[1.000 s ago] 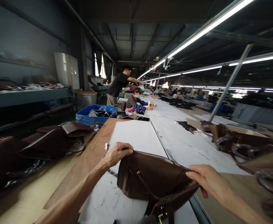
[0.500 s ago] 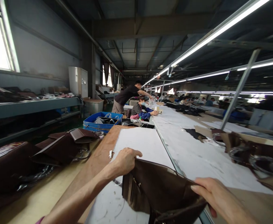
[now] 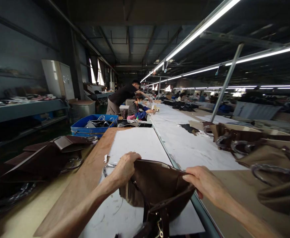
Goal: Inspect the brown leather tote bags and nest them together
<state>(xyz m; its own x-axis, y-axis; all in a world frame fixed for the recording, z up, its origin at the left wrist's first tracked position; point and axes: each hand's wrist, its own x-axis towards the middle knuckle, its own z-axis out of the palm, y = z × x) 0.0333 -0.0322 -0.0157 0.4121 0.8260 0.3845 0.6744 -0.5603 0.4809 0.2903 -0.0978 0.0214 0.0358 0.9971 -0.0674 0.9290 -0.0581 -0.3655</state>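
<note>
— Well, start with the biggest thing: what fills the scene?
— A long worktable (image 3: 184, 145) runs far down the hall, covered in white sheets, likely so the leather stays clean. Further along it, two co-workers (image 3: 132, 105) bend over their own work.
— And beside it?
— To the left, a lower bench holds finished brown bags (image 3: 48, 158) stacked with flaps closed; behind them sits a blue crate (image 3: 85, 127) with metal handles inside. To the right lie more bags with ring handles (image 3: 244, 143).
— Where is the one in hand?
— A dark brown bag (image 3: 157, 188) lies on the white sheet right at the near edge, its mouth facing the person.
— How is it held?
— The left hand (image 3: 123, 168) has its fingers curled over the top rim, pinching the leather. The right hand (image 3: 203, 185) clamps the opposite rim, thumb beneath. Pulled apart like that, I would judge, the mouth gapes so the inside shows. A strap with a brass clasp (image 3: 160, 228) hangs below.
</note>
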